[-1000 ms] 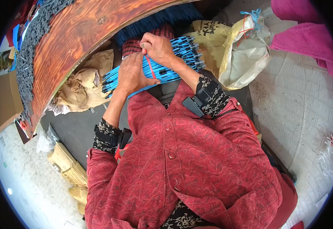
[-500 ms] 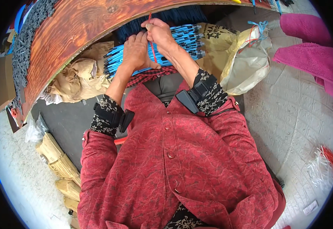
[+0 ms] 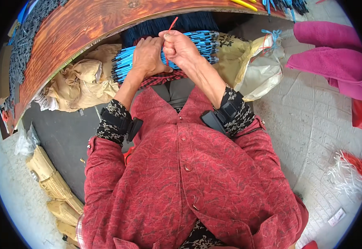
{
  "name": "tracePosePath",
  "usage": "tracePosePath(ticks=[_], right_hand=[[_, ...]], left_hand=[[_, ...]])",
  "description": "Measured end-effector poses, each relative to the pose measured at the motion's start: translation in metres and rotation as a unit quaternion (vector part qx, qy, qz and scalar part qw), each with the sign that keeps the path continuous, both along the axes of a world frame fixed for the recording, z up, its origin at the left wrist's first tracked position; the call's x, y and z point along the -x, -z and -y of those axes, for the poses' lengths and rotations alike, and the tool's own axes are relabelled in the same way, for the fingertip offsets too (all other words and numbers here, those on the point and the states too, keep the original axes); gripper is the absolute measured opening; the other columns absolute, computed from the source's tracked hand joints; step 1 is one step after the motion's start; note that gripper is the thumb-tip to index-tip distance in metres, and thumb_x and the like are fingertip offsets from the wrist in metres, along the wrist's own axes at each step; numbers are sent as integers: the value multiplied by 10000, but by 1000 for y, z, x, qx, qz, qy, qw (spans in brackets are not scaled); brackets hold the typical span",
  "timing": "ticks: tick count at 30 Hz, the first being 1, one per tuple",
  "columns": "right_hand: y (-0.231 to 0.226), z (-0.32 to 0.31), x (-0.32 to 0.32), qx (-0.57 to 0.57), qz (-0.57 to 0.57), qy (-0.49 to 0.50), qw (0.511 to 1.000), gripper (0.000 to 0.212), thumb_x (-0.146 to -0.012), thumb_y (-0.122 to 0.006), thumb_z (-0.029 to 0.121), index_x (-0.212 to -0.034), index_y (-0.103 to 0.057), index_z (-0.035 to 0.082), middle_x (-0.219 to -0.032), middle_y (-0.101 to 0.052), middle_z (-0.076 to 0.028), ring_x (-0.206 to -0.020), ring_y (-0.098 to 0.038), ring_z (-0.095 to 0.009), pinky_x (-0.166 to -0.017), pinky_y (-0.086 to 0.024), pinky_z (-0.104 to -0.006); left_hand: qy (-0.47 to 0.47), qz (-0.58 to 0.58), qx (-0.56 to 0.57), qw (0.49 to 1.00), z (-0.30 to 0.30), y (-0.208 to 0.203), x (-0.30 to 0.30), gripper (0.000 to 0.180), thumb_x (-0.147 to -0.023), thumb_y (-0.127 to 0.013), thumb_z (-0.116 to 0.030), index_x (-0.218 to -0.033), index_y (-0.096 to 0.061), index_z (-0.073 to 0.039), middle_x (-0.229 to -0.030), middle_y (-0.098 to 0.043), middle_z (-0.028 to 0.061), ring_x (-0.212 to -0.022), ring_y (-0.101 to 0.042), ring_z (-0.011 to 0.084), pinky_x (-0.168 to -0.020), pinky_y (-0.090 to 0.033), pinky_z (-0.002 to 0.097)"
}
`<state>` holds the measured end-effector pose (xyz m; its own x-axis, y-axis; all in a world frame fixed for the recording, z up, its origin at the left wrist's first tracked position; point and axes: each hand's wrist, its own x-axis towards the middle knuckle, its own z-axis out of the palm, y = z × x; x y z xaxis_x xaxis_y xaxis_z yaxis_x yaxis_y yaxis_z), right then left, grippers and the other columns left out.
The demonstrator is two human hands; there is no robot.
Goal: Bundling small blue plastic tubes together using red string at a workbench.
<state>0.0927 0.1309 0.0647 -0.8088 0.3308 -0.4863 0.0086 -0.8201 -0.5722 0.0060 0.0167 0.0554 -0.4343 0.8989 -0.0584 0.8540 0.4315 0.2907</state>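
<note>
A bundle of slim blue pens (image 3: 125, 63) with black ends lies across my lap, on a red-and-black checked cloth (image 3: 147, 81). My left hand (image 3: 147, 56) presses down on the bundle, its fingers over the far side and its thumb stretched along the near side. Just right of it, my right hand (image 3: 179, 47) is closed on a thin red plastic tie (image 3: 172, 24). One end of the tie sticks up above the fist, and a lower stretch crosses the pens. Its course beneath the bundle is hidden.
A curved wooden table (image 3: 85, 25) arches beyond my hands, with grey knobbly pieces (image 3: 19, 62) at its left. Crumpled brown paper (image 3: 85, 79) lies left of the pens. To the right are an opened sack (image 3: 264, 68), magenta towels (image 3: 330, 58) and loose white ties (image 3: 347, 178) on the floor.
My right hand has moved slightly down and turned, its fingers now curled into a fist around the tie. My left hand stays on the pens. The whole view has shifted a little.
</note>
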Motion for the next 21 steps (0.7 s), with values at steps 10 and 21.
tracePosePath(ticks=[10,21], right_hand=[[-4,-1,-1,-163,45,-11,985,125,-993,-533,88,-1046,-620,16,-655,-447,32,-531,-379,-61,-455,-296,-247],[-11,-21,-27,-881,8,-233,412,280,-800,-746,203,-984,-655,14,-822,-693,-193,-830,-687,-404,-744,-556,-476]], left_hand=[[-6,26,-116,993,2,22,-1,892,-482,-961,-374,-1239,-620,-49,-1137,-685,111,-1087,-645,307,-920,-529,442],[-11,38,-98,994,3,22,-2,924,-482,-966,-347,-1286,-602,-72,-1200,-683,113,-1143,-635,318,-959,-519,436]])
